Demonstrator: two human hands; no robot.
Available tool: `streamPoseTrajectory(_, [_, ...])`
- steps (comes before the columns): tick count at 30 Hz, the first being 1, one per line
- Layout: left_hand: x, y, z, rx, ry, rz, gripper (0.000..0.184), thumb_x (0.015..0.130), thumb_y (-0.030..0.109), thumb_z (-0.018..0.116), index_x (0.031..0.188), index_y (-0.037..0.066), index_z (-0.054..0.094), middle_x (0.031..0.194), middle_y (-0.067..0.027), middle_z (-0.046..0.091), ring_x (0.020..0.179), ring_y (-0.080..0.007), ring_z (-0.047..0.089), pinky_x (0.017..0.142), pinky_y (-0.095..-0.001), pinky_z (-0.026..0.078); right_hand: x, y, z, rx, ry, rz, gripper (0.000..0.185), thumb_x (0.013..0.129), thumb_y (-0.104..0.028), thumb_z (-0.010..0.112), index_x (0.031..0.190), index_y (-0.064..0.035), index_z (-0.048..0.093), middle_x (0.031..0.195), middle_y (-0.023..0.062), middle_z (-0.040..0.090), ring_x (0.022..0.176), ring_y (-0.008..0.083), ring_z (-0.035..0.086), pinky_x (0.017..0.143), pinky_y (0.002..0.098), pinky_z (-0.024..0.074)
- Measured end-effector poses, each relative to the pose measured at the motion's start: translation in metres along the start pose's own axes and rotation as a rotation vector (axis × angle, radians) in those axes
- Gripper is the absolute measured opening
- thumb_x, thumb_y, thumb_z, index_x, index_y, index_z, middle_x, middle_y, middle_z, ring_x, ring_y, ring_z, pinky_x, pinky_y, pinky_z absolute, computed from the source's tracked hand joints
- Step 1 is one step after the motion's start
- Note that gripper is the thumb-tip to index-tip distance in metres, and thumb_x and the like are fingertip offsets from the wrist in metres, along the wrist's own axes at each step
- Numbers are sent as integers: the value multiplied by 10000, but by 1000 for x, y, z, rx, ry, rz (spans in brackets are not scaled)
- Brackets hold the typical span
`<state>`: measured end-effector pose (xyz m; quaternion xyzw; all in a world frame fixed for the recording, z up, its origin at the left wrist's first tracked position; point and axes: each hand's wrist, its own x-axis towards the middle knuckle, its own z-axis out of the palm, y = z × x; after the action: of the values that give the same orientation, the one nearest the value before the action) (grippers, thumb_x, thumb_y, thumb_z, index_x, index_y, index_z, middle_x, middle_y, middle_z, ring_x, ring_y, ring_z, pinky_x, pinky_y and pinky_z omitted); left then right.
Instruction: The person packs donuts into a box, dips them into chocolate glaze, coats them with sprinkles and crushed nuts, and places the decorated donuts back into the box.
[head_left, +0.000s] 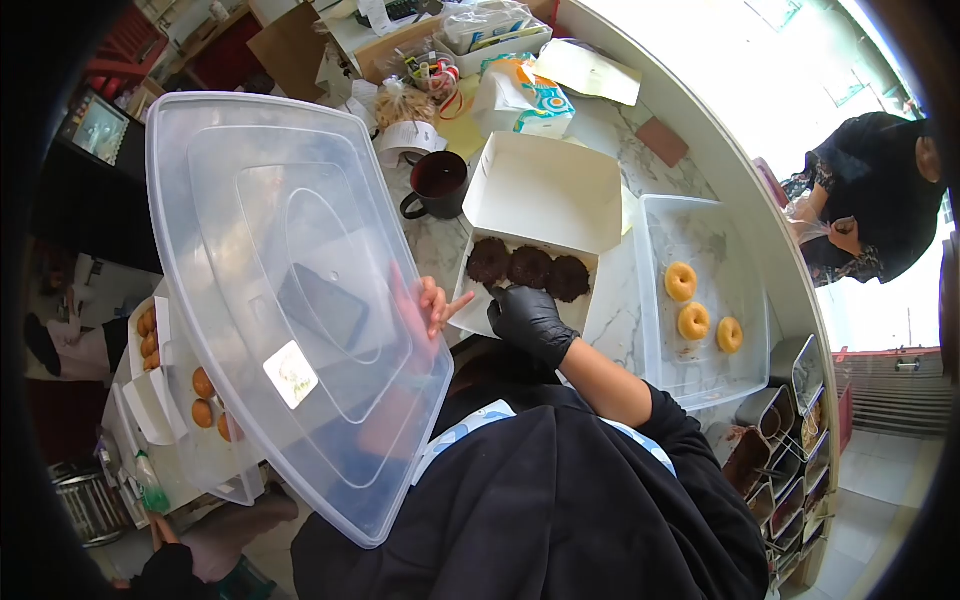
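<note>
My left hand (433, 305), bare, grips the edge of a large translucent plastic lid (250, 230), with its index finger stretched toward the white box (545, 190). That cardboard box stands open on the marble counter, with three dark chocolate doughnuts (528, 267) in a row inside. My right hand (530, 318), in a black glove, is at the box's near part, just below the doughnuts. Its fingers are bent together, and whether anything is between them is hidden. A clear plastic tub (650, 300) to the right holds three plain ring doughnuts (693, 321).
A dark mug (437, 185) stands left of the box. Behind are a tissue pack (523, 95) and papers (590, 72). Metal holders (770, 412) line the right edge. A person in black (870, 200) stands beyond the counter; others are at lower left near boxed buns (149, 338).
</note>
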<state>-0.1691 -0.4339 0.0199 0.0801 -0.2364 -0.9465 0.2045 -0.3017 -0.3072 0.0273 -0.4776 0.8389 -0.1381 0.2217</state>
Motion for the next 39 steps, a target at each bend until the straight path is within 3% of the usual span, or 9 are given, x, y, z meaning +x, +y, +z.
streamPoseTrajectory(12, [20, 34, 1, -122, -341, -104, 465, 970, 435, 250, 743, 70, 429, 610, -73, 475, 470, -211, 501, 678, -395, 438, -28, -12, -60, 346, 245, -7, 262, 816, -315, 594, 840, -62, 658, 644, 116, 625, 606, 318, 612, 593, 415, 484])
streamPoseTrajectory(17, [73, 74, 19, 87, -682, -131, 396, 967, 393, 323, 788, 55, 423, 694, -96, 520, 590, -267, 551, 592, -347, 414, -33, 16, -60, 140, 264, -445, 380, 719, -78, 655, 1096, -70, 602, 1170, 142, 552, 1076, 309, 510, 857, 360, 445])
streamPoseTrajectory(18, [78, 72, 26, 238, -573, -30, 437, 945, 436, 387, 705, 71, 404, 576, -43, 465, 474, -171, 489, 494, -279, 382, -40, 23, -66, 133, 191, -445, 504, 732, -63, 655, 1220, -98, 532, 1283, 136, 472, 1164, 316, 445, 937, 367, 404])
streamPoseTrajectory(20, [66, 40, 107, 631, 437, 406, 514, 905, 527, 421, 606, 114, 358, 457, 37, 328, 367, -65, 346, 370, -220, 263, -61, 50, -103, 915, 171, -404, 447, 807, -126, 601, 1241, -70, 509, 1272, 155, 487, 1149, 296, 477, 959, 362, 391])
streamPoseTrajectory(24, [66, 11, 153, 900, 279, 517, 509, 873, 499, 518, 565, 158, 300, 434, 88, 236, 339, -24, 214, 320, -210, 136, -139, 73, -202, 1646, 319, -506, 660, 916, -513, 374, 1262, 45, 439, 1216, 218, 521, 1085, 272, 548, 927, 361, 421])
streamPoseTrajectory(26, [76, -9, 157, 858, 198, 522, 478, 867, 424, 574, 576, 144, 318, 432, 81, 256, 336, -20, 219, 310, -205, 144, -187, 69, -245, 1451, 269, -659, 848, 871, -658, 231, 1271, 66, 418, 1222, 236, 513, 1101, 272, 540, 940, 372, 411])
streamPoseTrajectory(31, [78, -74, 193, 853, -59, 445, 332, 886, 362, 568, 829, 60, 444, 666, 13, 445, 491, -40, 378, 459, -180, 323, -227, 80, -264, 464, 1043, 46, 352, 671, -172, 810, 756, -85, 480, 618, -57, 403, 550, 42, 376, 504, 197, 350])
streamPoseTrajectory(33, [80, -92, 197, 916, -210, 404, 432, 915, 307, 530, 1197, 15, 383, 1059, -87, 475, 807, -97, 501, 727, -222, 402, -260, 77, -302, 643, 886, 254, 301, 709, -193, 780, 721, -54, 514, 632, 13, 567, 543, 74, 498, 533, 228, 432])
streamPoseTrajectory(39, [63, -85, 188, 720, -74, 481, 303, 935, 199, 472, 1185, 43, 402, 1097, -93, 501, 915, -161, 556, 772, -277, 415, -290, 84, -345, -506, 850, 327, 263, 720, -218, 711, 748, 19, 598, 674, 151, 594, 545, 228, 556, 572, 330, 460])
